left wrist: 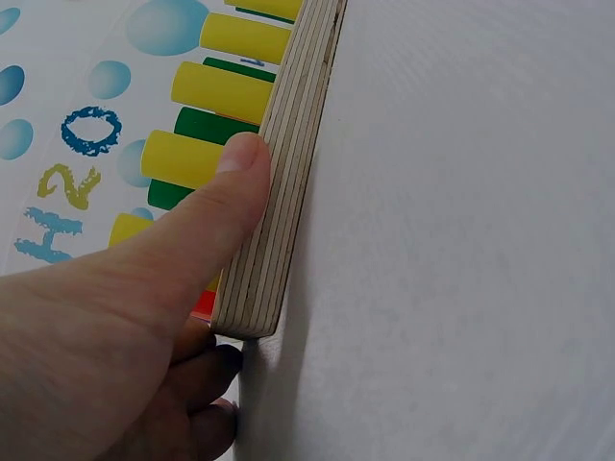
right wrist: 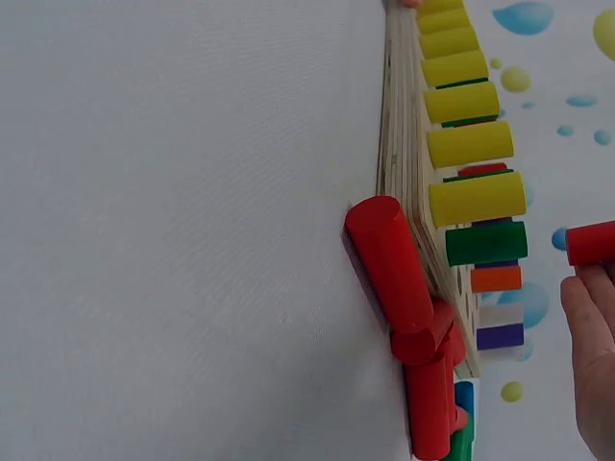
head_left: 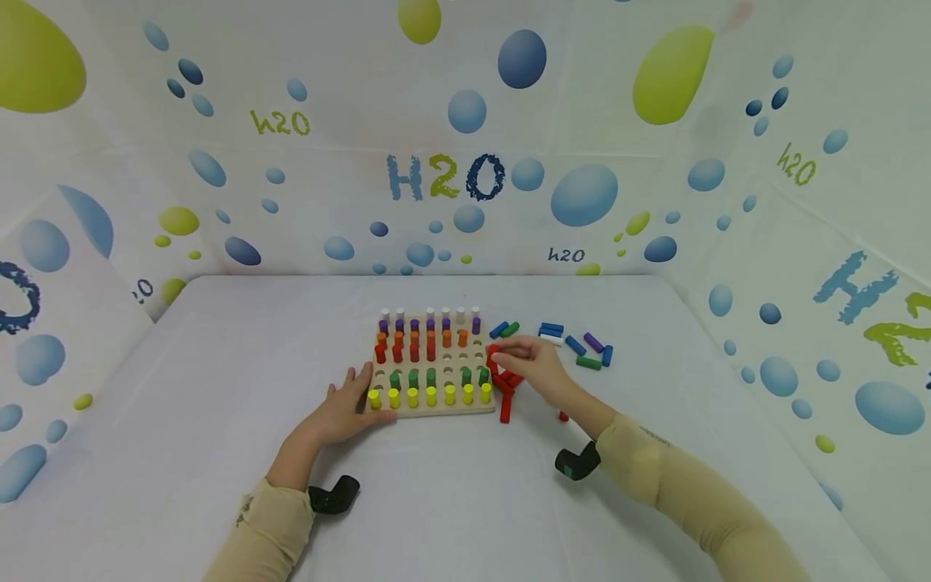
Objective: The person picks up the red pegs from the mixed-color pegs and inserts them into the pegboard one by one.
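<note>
Beige sleeves (head_left: 272, 525) are nearest in the head view; the right hand (head_left: 534, 364) pinches a red peg (head_left: 493, 357), almost upright, beside the right edge of the pegboard (head_left: 436, 414), whose free holes lie leftward from the fingertips. White table (head_left: 218, 364) ends at a bubble-printed backdrop (head_left: 465, 73)

Left wrist view: the left hand (left wrist: 125, 317), farther from this peg, holds the board's near-left corner

Right wrist view: the pinched peg is nearly parallel to standing yellow pegs (right wrist: 471, 144)

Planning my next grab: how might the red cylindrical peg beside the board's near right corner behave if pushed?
The red cylindrical peg would likely roll, given its round sides. It may jostle the red pegs bunched at its far end. Its smooth surface may feel slippery.
</note>
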A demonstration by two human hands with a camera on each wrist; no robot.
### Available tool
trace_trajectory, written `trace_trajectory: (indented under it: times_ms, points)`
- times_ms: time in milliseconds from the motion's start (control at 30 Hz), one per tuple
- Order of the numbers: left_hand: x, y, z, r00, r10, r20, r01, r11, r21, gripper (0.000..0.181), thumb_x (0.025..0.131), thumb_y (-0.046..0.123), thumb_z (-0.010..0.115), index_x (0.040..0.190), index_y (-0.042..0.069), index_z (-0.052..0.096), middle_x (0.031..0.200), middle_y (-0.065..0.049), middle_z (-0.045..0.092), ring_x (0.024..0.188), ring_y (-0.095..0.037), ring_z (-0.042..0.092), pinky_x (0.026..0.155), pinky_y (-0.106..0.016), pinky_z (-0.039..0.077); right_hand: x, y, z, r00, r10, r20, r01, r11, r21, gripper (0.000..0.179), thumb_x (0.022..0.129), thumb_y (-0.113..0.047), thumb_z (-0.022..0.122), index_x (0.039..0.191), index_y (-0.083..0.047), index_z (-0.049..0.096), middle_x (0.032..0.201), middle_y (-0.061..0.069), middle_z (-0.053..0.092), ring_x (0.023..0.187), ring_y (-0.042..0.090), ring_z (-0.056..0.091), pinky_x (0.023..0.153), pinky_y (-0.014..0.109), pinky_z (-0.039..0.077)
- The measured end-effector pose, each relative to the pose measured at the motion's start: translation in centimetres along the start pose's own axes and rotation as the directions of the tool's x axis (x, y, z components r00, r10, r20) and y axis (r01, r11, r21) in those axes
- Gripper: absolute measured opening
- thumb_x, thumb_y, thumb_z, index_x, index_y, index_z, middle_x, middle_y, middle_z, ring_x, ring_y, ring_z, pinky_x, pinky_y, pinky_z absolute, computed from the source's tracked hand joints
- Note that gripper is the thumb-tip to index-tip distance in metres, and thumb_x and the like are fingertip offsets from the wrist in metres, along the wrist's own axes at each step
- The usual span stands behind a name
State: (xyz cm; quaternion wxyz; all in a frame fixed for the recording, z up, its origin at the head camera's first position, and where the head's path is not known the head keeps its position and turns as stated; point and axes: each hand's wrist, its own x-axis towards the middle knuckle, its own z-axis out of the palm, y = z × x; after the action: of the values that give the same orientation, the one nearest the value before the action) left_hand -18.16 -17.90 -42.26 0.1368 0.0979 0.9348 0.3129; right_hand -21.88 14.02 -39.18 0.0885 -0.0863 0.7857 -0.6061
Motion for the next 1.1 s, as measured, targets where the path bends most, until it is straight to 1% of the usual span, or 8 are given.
trace_trajectory:
  times_ms: [133, 233, 367, 567, 767, 867, 1100]
  points:
    - [-0.1, 0.1, 0.0, 1.0, 0.001, -0.003, -0.001, 1.0, -0.004, 0.103, 0.078, 0.053, 0.063, 0.144, -0.003, 0.007, 0.147, -0.029, 0.009, 0.135, -0.042, -0.002, 0.105, -0.058, -0.004, 0.9, 0.0, 0.7, 1.0, -0.011, 0.011, 0.011, 1.0, 0.019, 0.033, 0.086, -0.021, 0.065, 0.113, -0.003, 0.06, 0.108, 0.01, 0.065, 0.099, 0.02, 0.061, 0.087, 0.029, 0.048]
    - [-0.1, 0.1, 0.0, 1.0, 0.0, -0.003, 0.0, 1.0, -0.006, 0.104, 0.078, 0.053, 0.064, 0.144, -0.003, 0.007, 0.147, -0.029, 0.009, 0.135, -0.042, -0.002, 0.105, -0.059, -0.004, 1.5, -0.2, 1.4, 1.0, -0.001, 0.008, 0.001, 1.0, 0.031, 0.032, 0.086, -0.019, 0.065, 0.112, -0.002, 0.061, 0.106, 0.011, 0.066, 0.098, 0.02, 0.062, 0.086, 0.03, 0.049]
    - [0.0, 0.0, 0.1, 1.0, 0.0, -0.003, 0.0, 1.0, -0.005, 0.103, 0.078, 0.053, 0.063, 0.145, -0.003, 0.007, 0.147, -0.028, 0.008, 0.135, -0.042, -0.002, 0.105, -0.058, -0.004, 2.4, -0.2, 2.3, 1.0, -0.007, 0.0, 0.007, 1.0, 0.015, 0.029, 0.085, -0.018, 0.065, 0.109, -0.002, 0.062, 0.105, 0.011, 0.067, 0.096, 0.02, 0.063, 0.085, 0.029, 0.049]
    - [-0.1, 0.2, 0.0, 1.0, 0.001, -0.002, -0.001, 1.0, -0.011, 0.102, 0.079, 0.051, 0.064, 0.144, -0.003, 0.007, 0.147, -0.028, 0.009, 0.135, -0.042, -0.002, 0.105, -0.058, -0.004, 3.8, 0.2, 3.6, 0.999, -0.046, -0.006, 0.046, 0.999, 0.006, 0.027, 0.085, -0.016, 0.065, 0.108, -0.002, 0.062, 0.105, 0.012, 0.066, 0.098, 0.022, 0.063, 0.083, 0.03, 0.05]
    - [0.0, 0.1, 0.0, 1.0, 0.005, 0.001, -0.005, 1.0, -0.01, 0.102, 0.079, 0.051, 0.064, 0.144, -0.004, 0.007, 0.147, -0.028, 0.009, 0.135, -0.042, -0.002, 0.105, -0.058, -0.005, 4.8, 0.7, 4.5, 0.996, -0.084, 0.031, 0.084, 0.996, 0.017, 0.03, 0.085, -0.016, 0.065, 0.109, 0.002, 0.061, 0.106, 0.015, 0.066, 0.098, 0.023, 0.063, 0.084, 0.031, 0.05]
    - [0.0, 0.1, -0.1, 1.0, 0.006, 0.0, -0.006, 1.0, -0.013, 0.103, 0.078, 0.052, 0.064, 0.144, -0.004, 0.007, 0.147, -0.028, 0.009, 0.135, -0.042, -0.002, 0.105, -0.058, -0.004, 5.2, 0.7, 4.9, 0.996, -0.076, 0.037, 0.076, 0.997, -0.003, 0.03, 0.085, -0.016, 0.065, 0.11, 0.001, 0.061, 0.106, 0.013, 0.066, 0.098, 0.021, 0.063, 0.083, 0.029, 0.05]
    - [0.0, 0.1, -0.1, 1.0, 0.001, 0.007, -0.001, 1.0, -0.008, 0.103, 0.079, 0.052, 0.063, 0.145, -0.003, 0.007, 0.148, -0.027, 0.008, 0.136, -0.041, -0.002, 0.105, -0.057, -0.005, 5.8, 0.9, 5.5, 0.999, -0.033, 0.019, 0.034, 0.996, -0.078, 0.028, 0.086, -0.019, 0.065, 0.108, -0.003, 0.062, 0.104, 0.01, 0.067, 0.098, 0.019, 0.062, 0.084, 0.029, 0.05]
